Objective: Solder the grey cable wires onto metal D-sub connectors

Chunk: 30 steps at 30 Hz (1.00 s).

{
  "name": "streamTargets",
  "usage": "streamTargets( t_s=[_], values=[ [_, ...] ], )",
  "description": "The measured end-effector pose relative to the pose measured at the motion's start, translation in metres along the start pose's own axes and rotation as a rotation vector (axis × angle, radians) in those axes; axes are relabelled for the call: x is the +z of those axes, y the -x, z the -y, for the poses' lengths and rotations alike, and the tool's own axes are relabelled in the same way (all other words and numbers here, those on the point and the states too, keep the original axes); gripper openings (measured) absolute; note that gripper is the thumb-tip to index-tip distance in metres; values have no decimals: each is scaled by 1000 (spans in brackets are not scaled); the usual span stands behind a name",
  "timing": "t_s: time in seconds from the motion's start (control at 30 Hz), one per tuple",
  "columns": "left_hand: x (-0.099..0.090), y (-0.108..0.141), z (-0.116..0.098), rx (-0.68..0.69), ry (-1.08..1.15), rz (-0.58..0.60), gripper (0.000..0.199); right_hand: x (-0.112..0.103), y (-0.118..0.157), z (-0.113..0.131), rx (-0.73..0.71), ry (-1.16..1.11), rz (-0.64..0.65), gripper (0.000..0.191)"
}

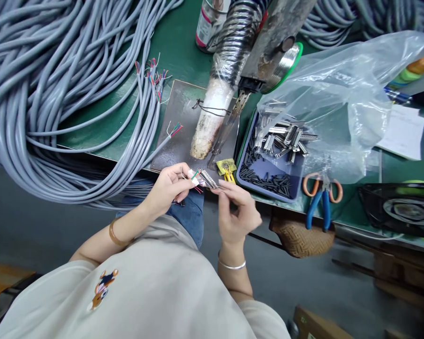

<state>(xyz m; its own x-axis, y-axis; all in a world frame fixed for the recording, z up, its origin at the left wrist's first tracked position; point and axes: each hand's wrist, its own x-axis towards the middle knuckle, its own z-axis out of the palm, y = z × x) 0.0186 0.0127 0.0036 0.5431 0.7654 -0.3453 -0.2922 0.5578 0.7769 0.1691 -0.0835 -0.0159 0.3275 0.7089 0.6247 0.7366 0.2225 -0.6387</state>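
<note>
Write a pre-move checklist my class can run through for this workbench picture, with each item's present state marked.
1. Connector steadied: ok; the right hand has its fingertips at one end.
2. Wires under control: ok; the left hand pinches them beside the connector.
3. Every wire attached: cannot tell; fingers hide part of the joint.
4. Spare connectors nearby: ok; they are heaped at the tray.
5. Blue-handled pliers wholly on the table: not ok; the handles overhang the edge.
</note>
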Motion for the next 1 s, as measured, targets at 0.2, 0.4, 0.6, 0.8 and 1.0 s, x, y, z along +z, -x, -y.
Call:
streamTargets(
  t_s=[0.2,0.4,0.6,0.8,1.0],
  values=[
    [4,0,3,94,-119,-54,31,15,-4,0,6,-21,16,13],
    [9,-3,4,258,-214,-116,25,17,-15,-3,-18,-30,38,15],
    [11,-7,1,306,-253,-139,22,20,-22,-5,-36,-37,39,16],
    [13,-8,-1,360,-267,-128,17,20,-24,-6,-38,-54,40,17],
    [15,-9,-2,431,-266,-97,14,18,-27,-5,-68,-35,28,20]
  ],
)
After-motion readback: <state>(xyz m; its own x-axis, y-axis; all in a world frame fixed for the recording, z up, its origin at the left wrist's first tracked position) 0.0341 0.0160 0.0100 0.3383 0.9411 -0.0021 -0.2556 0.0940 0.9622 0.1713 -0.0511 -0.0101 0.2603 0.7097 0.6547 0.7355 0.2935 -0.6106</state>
